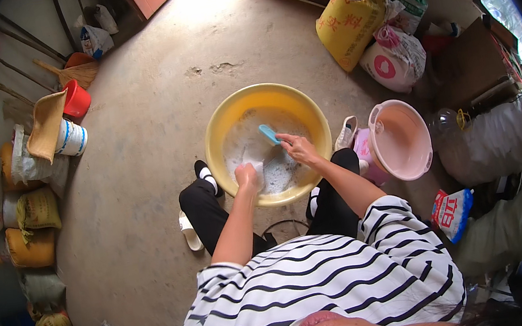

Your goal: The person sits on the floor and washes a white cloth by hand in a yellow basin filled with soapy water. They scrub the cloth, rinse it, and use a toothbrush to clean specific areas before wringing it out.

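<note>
A large yellow plastic basin (214, 125) stands on the floor between my legs, holding cloudy, sudsy water (286, 172). Over the water, my right hand (299, 148) grips a light-blue scrubbing brush (268, 133), its bristle side turned down. My left hand (247, 177) is closed at the near-left part of the basin. Against its fingers is a wet whitish item (259, 173), partly hidden by hand and suds; its exact kind cannot be made out.
Right of the basin are a pale canvas shoe (347, 133) and a pink basin (402, 140) on a pink support. A detergent bag (453, 212) lies nearer me. Filled sacks (346, 20) stand far right. At left are a red bucket (77, 98) and brooms. A white slipper (191, 232) lies beside my leg.
</note>
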Action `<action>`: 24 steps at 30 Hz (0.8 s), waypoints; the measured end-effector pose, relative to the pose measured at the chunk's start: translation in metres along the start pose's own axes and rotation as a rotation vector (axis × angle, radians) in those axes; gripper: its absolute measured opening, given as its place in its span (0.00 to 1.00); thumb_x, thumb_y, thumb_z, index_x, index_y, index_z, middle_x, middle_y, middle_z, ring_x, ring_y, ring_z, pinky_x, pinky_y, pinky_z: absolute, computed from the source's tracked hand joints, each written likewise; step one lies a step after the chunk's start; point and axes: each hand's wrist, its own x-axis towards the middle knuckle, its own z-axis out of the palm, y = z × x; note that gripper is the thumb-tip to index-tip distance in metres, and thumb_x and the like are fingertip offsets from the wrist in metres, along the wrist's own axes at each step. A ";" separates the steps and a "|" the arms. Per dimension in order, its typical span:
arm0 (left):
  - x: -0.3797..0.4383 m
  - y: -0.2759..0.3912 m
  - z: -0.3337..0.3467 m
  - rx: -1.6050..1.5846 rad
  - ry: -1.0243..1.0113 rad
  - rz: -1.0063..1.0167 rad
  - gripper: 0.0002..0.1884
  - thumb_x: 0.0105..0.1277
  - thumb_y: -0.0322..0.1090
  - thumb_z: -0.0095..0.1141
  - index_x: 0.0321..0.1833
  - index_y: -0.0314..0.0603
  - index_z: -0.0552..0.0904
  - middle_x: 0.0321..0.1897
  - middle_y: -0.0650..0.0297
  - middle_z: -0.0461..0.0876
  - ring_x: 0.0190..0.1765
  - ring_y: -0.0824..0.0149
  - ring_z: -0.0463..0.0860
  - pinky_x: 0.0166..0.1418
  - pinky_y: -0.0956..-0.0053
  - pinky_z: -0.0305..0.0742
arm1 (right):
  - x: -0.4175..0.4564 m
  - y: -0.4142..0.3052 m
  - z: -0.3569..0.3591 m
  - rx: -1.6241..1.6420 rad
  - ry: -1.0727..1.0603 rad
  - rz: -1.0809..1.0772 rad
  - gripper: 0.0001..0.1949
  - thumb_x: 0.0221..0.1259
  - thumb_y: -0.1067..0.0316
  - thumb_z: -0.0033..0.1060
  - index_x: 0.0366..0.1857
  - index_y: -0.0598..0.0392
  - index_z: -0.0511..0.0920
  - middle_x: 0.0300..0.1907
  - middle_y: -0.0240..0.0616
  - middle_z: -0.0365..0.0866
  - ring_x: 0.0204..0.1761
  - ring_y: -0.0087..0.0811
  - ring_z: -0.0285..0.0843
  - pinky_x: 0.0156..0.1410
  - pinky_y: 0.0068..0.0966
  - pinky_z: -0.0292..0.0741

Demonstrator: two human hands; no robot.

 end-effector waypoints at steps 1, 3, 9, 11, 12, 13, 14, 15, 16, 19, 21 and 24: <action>0.005 -0.001 0.005 0.020 0.008 -0.081 0.14 0.58 0.30 0.47 0.42 0.27 0.80 0.35 0.53 0.81 0.36 0.62 0.80 0.39 0.64 0.73 | -0.003 -0.008 0.001 0.018 -0.066 -0.025 0.23 0.56 0.71 0.48 0.58 0.38 0.77 0.41 0.41 0.84 0.39 0.43 0.81 0.45 0.35 0.77; 0.017 0.000 0.019 0.056 0.015 -0.240 0.14 0.58 0.28 0.45 0.42 0.26 0.80 0.37 0.50 0.81 0.37 0.58 0.80 0.40 0.62 0.73 | -0.004 -0.013 0.009 -0.070 -0.176 -0.108 0.23 0.55 0.71 0.50 0.57 0.37 0.77 0.40 0.40 0.85 0.39 0.43 0.81 0.45 0.36 0.76; 0.023 0.004 0.026 0.060 -0.073 -0.264 0.15 0.58 0.26 0.45 0.46 0.26 0.78 0.38 0.49 0.80 0.35 0.55 0.80 0.31 0.56 0.71 | 0.014 0.000 0.032 -0.283 -0.203 -0.124 0.21 0.58 0.68 0.48 0.54 0.33 0.79 0.43 0.40 0.84 0.44 0.45 0.82 0.47 0.41 0.77; 0.021 -0.006 0.019 0.100 -0.071 -0.200 0.16 0.58 0.27 0.45 0.47 0.27 0.78 0.37 0.49 0.79 0.34 0.56 0.79 0.29 0.57 0.70 | 0.027 0.002 0.036 -0.338 -0.108 -0.121 0.22 0.56 0.68 0.46 0.55 0.34 0.78 0.40 0.41 0.84 0.43 0.46 0.81 0.44 0.41 0.77; 0.017 -0.005 0.017 0.148 -0.067 -0.193 0.16 0.59 0.27 0.44 0.47 0.27 0.78 0.37 0.49 0.79 0.34 0.56 0.79 0.30 0.58 0.70 | 0.034 0.007 0.037 -0.365 -0.061 -0.114 0.23 0.55 0.68 0.45 0.56 0.35 0.78 0.39 0.42 0.84 0.43 0.47 0.81 0.43 0.42 0.77; 0.011 -0.001 0.014 0.199 -0.062 -0.183 0.16 0.59 0.27 0.44 0.48 0.27 0.77 0.36 0.49 0.79 0.33 0.56 0.79 0.30 0.59 0.70 | 0.036 0.009 0.037 -0.368 -0.058 -0.101 0.22 0.57 0.67 0.45 0.55 0.34 0.78 0.40 0.42 0.83 0.44 0.48 0.80 0.44 0.42 0.77; 0.002 0.000 0.013 0.099 -0.023 -0.210 0.16 0.59 0.27 0.43 0.47 0.27 0.78 0.35 0.50 0.79 0.34 0.57 0.78 0.31 0.59 0.70 | 0.037 0.011 0.035 -0.370 -0.055 -0.087 0.21 0.58 0.67 0.45 0.55 0.34 0.78 0.42 0.43 0.83 0.45 0.48 0.80 0.45 0.43 0.77; -0.009 -0.001 0.015 -0.010 0.017 -0.232 0.16 0.58 0.27 0.43 0.47 0.27 0.78 0.34 0.50 0.79 0.34 0.57 0.78 0.32 0.59 0.70 | 0.038 0.008 0.031 -0.379 -0.050 -0.080 0.20 0.59 0.66 0.44 0.54 0.33 0.79 0.44 0.43 0.83 0.45 0.49 0.80 0.45 0.44 0.76; -0.017 0.002 0.016 -0.117 0.056 -0.253 0.16 0.58 0.26 0.43 0.46 0.26 0.78 0.33 0.50 0.79 0.34 0.57 0.78 0.33 0.60 0.70 | 0.035 0.006 0.030 -0.343 -0.029 -0.081 0.19 0.61 0.67 0.44 0.54 0.36 0.79 0.43 0.44 0.83 0.45 0.49 0.80 0.46 0.44 0.76; 0.015 -0.028 0.010 -0.206 0.036 -0.239 0.16 0.58 0.27 0.44 0.45 0.24 0.78 0.33 0.50 0.79 0.36 0.58 0.78 0.37 0.59 0.70 | 0.027 -0.005 0.022 -0.197 0.018 -0.084 0.20 0.59 0.70 0.45 0.54 0.40 0.79 0.41 0.44 0.83 0.41 0.48 0.80 0.44 0.41 0.76; 0.026 -0.026 0.020 -0.149 0.055 -0.247 0.16 0.58 0.29 0.46 0.44 0.22 0.79 0.36 0.49 0.80 0.37 0.58 0.78 0.37 0.58 0.71 | 0.018 0.001 0.020 -0.040 -0.027 -0.111 0.22 0.56 0.73 0.47 0.55 0.41 0.79 0.39 0.43 0.84 0.37 0.46 0.80 0.41 0.38 0.75; 0.026 -0.006 0.038 -0.050 0.070 -0.301 0.16 0.58 0.31 0.50 0.43 0.21 0.79 0.38 0.47 0.81 0.37 0.58 0.79 0.37 0.58 0.71 | 0.001 0.011 0.026 -0.037 -0.128 -0.181 0.24 0.53 0.75 0.49 0.56 0.43 0.78 0.35 0.42 0.83 0.34 0.44 0.79 0.38 0.36 0.74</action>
